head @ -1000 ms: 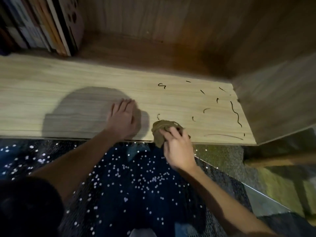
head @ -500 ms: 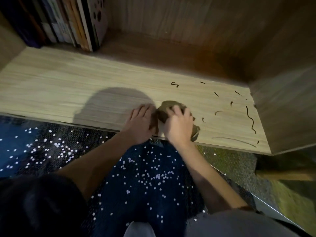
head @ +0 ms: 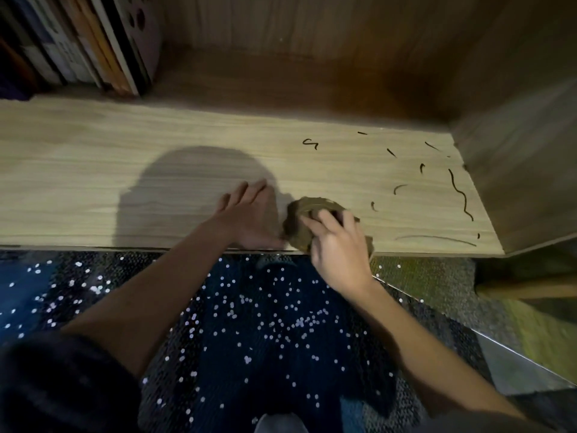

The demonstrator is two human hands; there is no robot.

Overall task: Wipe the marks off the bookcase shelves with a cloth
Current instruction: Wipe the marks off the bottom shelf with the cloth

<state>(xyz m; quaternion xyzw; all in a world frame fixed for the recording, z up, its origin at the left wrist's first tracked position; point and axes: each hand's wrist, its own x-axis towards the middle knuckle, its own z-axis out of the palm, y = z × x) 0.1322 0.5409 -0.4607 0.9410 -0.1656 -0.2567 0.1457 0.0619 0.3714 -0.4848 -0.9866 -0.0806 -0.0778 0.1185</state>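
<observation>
Right hand [head: 338,248] sits on top of the cloth [head: 315,220], its grip curled over the wad and pinning it to the shelf [head: 125,151] near the front edge. That's a soft, light bundle that will likely bunch or slide, so it's best held from above, across its bulk. Left hand [head: 249,214] lies flat, fingers spread, just beside the cloth. Dark marks [head: 459,195] wait to the right, apart from it.
</observation>
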